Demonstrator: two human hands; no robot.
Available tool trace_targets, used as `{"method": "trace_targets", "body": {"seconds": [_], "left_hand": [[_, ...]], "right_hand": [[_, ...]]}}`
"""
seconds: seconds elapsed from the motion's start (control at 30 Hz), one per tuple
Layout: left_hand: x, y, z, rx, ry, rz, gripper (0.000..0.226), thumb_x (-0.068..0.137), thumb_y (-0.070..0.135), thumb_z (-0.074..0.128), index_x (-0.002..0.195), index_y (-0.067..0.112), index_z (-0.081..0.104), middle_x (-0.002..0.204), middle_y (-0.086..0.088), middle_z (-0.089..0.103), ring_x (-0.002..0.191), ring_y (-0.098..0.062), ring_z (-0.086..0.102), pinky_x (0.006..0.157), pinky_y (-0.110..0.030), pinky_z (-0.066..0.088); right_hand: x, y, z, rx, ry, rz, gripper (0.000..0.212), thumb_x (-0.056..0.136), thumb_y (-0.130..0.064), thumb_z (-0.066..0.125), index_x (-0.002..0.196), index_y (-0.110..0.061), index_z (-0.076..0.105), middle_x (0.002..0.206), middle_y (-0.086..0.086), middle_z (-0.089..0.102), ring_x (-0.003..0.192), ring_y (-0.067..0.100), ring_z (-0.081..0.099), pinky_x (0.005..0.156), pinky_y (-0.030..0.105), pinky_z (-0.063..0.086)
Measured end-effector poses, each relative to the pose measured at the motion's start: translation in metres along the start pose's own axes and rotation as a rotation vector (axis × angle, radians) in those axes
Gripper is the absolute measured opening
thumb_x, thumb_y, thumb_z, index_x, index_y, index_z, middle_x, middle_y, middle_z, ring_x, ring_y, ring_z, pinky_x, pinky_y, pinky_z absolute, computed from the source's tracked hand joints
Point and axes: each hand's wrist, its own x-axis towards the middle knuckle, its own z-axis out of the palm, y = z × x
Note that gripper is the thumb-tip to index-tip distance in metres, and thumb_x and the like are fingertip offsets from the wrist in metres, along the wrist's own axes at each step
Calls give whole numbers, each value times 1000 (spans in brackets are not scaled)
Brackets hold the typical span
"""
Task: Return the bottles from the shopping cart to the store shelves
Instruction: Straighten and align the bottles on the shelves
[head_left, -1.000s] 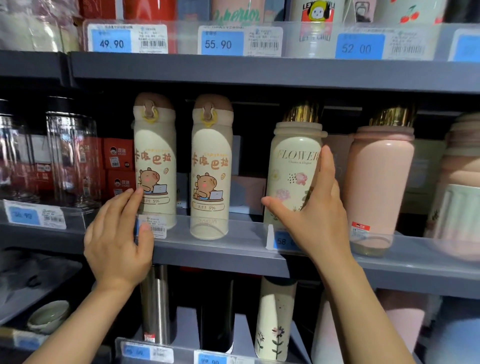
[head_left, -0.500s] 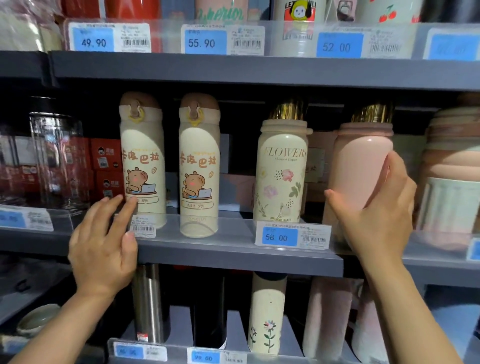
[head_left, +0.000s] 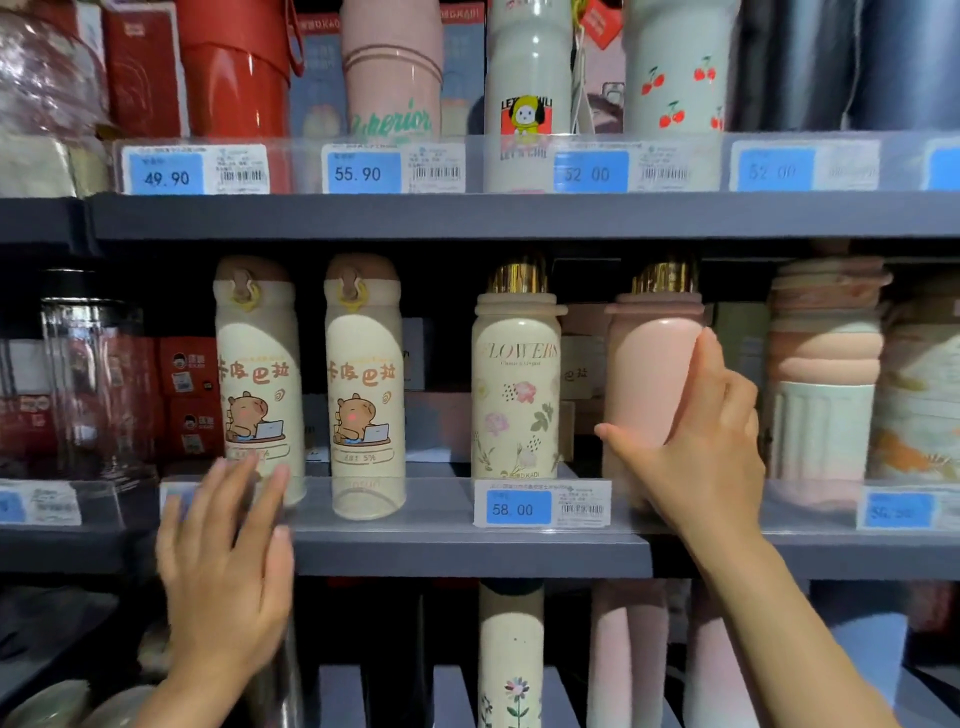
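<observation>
Bottles stand in a row on the middle shelf (head_left: 467, 556), upright behind a clear lip.

Left to right:
- Left hand (head_left: 228, 561): fingers spread and straight, holding nothing, raised in front of the shelf edge below the left capybara bottle (head_left: 258, 379). Fingertips blur over its base; I cannot tell whether they touch it.
- Second capybara bottle (head_left: 365, 384) just beside the first, then a gap, then the floral bottle (head_left: 516, 395) above the 58.00 tag (head_left: 540, 506).
- Pink bottle (head_left: 652, 384), gold cap, on the same shelf. Right hand (head_left: 701, 441) wraps its lower half, thumb across the front, fingers curled round the right side.

Risks, as I judge them:
- These are tall, narrow bottles set close. A careless sweep of the free left hand could tip the left capybara bottle into its twin.
- A sideways nudge of the pink bottle could knock the floral one, or the ribbed bottle (head_left: 823, 384) on its right.
- If it sits too far forward it could ride up on the lip and topple off.

Hard to make out:
- Pink bottle's base is hidden by the hand and lip, so I cannot tell if it is seated.
- No shopping cart in view.
- Lower-shelf bottles are cut off at the frame edge.
- Far-right price tags are blurred.
</observation>
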Motion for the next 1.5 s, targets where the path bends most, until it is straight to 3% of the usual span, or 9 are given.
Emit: {"method": "trace_targets", "body": {"seconds": [0.1,0.23,0.37,0.5,0.77,0.97,1.13,1.33,1.5], "left_hand": [[-2,56,14,-128,-48,234,50,100,44,24,147,29,29,155,-2,27,147,-14,14,120,-44,3],[5,102,43,-38,-57,516,52,98,41,31,147,23,32,153,-8,32,144,-23,25,118,-46,16],[2,104,60,87,19,491,50,96,40,35,143,22,39,143,-14,46,132,-27,41,109,-46,31],[4,104,62,115,52,525,48,96,39,35,140,21,43,139,-12,50,130,-29,43,105,-48,35],[3,104,61,115,47,508,48,96,39,36,138,21,46,134,-12,57,124,-29,48,101,-50,39],[3,106,60,104,57,494,47,96,39,36,139,21,45,138,-8,47,124,-28,47,103,-48,35],[3,106,60,101,53,491,48,96,39,37,139,21,46,134,-10,54,123,-28,48,103,-49,37],[3,105,61,114,51,487,48,95,38,38,138,21,47,131,-12,59,123,-28,49,103,-48,36],[2,105,61,112,50,485,48,95,38,38,139,21,46,132,-11,57,123,-28,48,105,-48,34]], "right_hand": [[3,4,0,52,-35,-10,113,71,-41,78,153,-29,0,138,14,31,120,39,40,77,41,37],[6,14,-6,191,-133,9,109,78,-33,72,149,-43,-9,148,5,31,122,35,44,84,38,35],[7,21,-14,243,-158,4,110,76,-39,73,144,-52,-12,146,1,35,121,30,47,87,37,38],[8,8,-5,99,-80,88,122,60,-63,76,150,-38,-3,144,6,30,126,32,42,92,47,41],[12,14,-12,201,-186,164,111,75,-42,73,148,-41,-10,138,8,49,115,36,52,94,46,37],[11,7,-11,133,-186,146,123,58,-74,70,148,-39,-6,152,2,25,128,31,42,97,49,38],[8,6,-3,49,-75,157,122,58,-61,80,149,-31,4,142,8,35,124,33,43,91,46,40],[8,14,-10,131,-180,92,106,77,-48,63,149,-37,-13,140,9,49,116,36,52,90,42,37],[6,9,-7,74,-132,90,123,63,-67,72,151,-35,-7,151,4,28,130,30,41,95,46,39]]}}
